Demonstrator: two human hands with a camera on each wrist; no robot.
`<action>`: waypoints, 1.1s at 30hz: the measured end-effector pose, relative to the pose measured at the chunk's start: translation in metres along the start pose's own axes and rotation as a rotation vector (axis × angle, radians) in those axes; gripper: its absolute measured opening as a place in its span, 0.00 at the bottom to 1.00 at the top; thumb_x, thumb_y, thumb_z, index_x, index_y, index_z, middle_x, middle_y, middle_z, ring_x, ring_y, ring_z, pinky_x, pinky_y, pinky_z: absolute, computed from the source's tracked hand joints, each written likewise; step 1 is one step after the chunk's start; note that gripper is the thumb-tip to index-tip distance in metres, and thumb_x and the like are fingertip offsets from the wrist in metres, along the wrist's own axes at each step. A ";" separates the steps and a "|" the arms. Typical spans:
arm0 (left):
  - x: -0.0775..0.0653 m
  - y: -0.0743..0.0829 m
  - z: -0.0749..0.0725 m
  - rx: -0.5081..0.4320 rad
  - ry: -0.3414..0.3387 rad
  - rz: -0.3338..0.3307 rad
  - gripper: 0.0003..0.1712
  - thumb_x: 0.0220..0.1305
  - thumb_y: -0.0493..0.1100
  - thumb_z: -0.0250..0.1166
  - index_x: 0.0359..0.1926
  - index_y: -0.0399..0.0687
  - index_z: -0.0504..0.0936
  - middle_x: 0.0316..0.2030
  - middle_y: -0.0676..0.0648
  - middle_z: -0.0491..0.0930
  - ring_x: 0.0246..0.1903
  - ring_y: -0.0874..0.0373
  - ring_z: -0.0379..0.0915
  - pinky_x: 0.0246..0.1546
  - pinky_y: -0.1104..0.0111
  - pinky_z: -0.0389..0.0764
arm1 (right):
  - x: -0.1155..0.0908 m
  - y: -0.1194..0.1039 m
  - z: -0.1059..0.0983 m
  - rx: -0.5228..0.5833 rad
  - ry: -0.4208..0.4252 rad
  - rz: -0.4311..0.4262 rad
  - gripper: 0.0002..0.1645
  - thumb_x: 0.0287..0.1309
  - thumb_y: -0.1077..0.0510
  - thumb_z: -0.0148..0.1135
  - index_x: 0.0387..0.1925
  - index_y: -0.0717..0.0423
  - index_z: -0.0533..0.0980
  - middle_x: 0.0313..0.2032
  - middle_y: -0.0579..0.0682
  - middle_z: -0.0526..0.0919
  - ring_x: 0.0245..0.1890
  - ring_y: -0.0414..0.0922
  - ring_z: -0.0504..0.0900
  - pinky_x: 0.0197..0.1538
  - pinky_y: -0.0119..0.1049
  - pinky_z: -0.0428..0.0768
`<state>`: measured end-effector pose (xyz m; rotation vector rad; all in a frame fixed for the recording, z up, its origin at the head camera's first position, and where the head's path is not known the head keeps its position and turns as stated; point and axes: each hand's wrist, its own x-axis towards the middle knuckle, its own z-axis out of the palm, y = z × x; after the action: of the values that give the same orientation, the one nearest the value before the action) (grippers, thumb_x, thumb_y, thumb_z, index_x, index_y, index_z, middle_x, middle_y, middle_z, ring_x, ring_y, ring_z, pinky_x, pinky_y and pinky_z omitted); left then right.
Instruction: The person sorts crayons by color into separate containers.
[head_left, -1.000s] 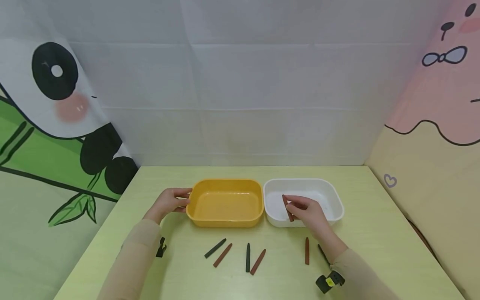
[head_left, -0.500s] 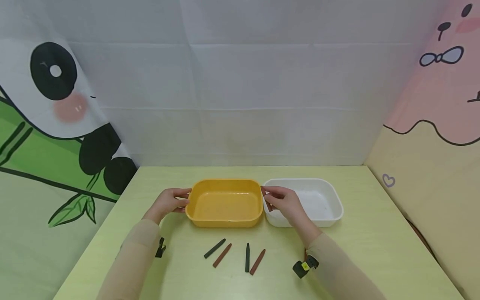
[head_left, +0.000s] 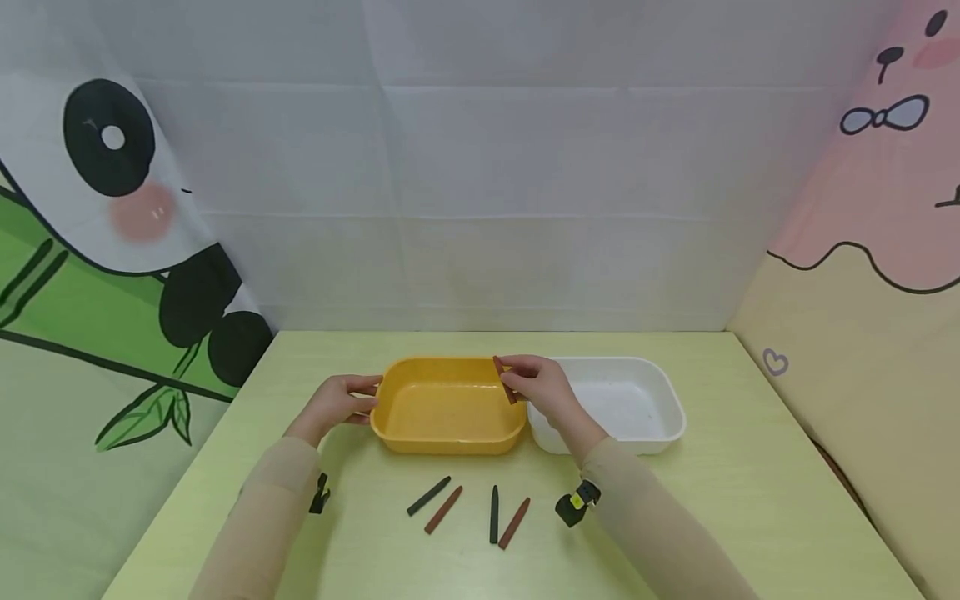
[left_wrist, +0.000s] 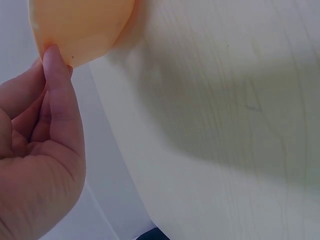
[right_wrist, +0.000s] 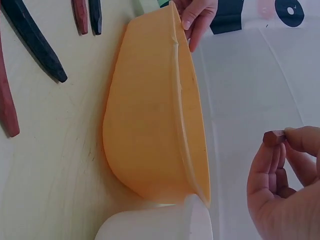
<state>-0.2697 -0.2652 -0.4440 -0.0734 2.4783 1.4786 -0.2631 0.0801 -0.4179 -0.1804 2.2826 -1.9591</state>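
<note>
My right hand (head_left: pixel 546 390) pinches a reddish-brown crayon (head_left: pixel 503 380) between thumb and fingers, above the right end of the yellow tray (head_left: pixel 450 447). In the right wrist view the crayon's flat-sided end (right_wrist: pixel 273 138) pokes out past the fingertips. At the tray's left end, my left hand (head_left: pixel 334 408) holds the rim; the left wrist view has thumb and fingers (left_wrist: pixel 59 95) pinching the tray's edge (left_wrist: pixel 82 30). Nothing lies inside the yellow tray. Right against it stands a white tray (head_left: pixel 622 404), partly covered by my right hand.
In front of the trays, a dark crayon (head_left: pixel 429 496) lies beside a reddish one (head_left: pixel 444 510). Another dark crayon (head_left: pixel 494 515) and reddish crayon (head_left: pixel 514 523) lie to their right. A grey-white cloth (head_left: pixel 480 208) hangs behind the table.
My right hand has carried the crayon leftward from over the white tray to over the yellow tray. Its forearm now hides the crayons at the right. The left hand has stayed put.
</note>
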 end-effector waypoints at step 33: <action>0.013 -0.013 -0.001 -0.006 -0.012 0.019 0.29 0.68 0.32 0.62 0.69 0.34 0.69 0.59 0.29 0.73 0.39 0.50 0.83 0.37 0.65 0.86 | 0.032 0.021 0.076 0.050 -0.040 0.109 0.16 0.62 0.67 0.64 0.52 0.66 0.81 0.36 0.55 0.83 0.29 0.45 0.82 0.38 0.42 0.87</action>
<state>-0.2800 -0.2715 -0.4577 -0.0417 2.4720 1.4902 -0.2817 0.0036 -0.4502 -0.0877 2.1677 -1.9386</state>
